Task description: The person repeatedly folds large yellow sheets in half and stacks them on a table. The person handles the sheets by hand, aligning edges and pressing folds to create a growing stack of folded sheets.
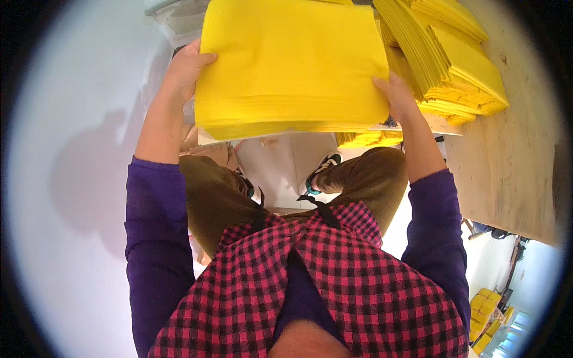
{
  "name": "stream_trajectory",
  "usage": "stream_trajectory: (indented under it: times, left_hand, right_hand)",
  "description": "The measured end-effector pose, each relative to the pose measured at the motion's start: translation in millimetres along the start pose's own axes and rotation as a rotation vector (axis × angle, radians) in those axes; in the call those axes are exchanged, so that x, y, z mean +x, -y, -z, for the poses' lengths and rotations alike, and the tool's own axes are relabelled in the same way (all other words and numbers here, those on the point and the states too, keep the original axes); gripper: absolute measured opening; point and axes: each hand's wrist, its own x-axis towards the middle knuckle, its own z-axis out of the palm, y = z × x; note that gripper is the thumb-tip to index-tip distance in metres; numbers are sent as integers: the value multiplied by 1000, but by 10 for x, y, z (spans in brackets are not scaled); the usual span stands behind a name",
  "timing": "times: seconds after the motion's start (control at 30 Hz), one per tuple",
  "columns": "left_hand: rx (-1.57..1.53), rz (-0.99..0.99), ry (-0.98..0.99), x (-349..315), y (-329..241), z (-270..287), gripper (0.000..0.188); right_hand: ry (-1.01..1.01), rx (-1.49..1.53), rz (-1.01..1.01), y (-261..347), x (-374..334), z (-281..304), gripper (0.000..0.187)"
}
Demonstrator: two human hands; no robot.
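Observation:
A thick stack of yellow fabric sheets lies in front of me, its layered edge facing my body. My left hand grips the left edge of the stack, thumb on top and fingers underneath or behind. On the opposite edge my right hand does the same, its thumb pressed on the top sheet. Both hands' other fingers are mostly hidden by the stack. Whether the stack rests on the table or is raised off it, I cannot tell.
More piles of folded yellow fabric stand at the right on a wooden board. Beneath the table edge more yellow fabric shows. A white wall runs along my left. Yellow bundles sit far off at lower right.

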Motion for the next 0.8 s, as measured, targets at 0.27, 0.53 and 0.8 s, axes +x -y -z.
stream_trajectory:
  times: [0.27, 0.53, 0.8]
  left_hand:
    - [-21, 173, -87, 270, 415, 144, 34]
    - [55, 216, -114, 389, 486, 138, 33]
    - [-10, 176, -156, 149, 424, 68, 56]
  right_hand:
    - [79, -35, -33, -93, 339, -26, 29]
    - [24, -66, -33, -179, 360, 77, 29]
    - [86, -165, -30, -204, 323, 71, 30]
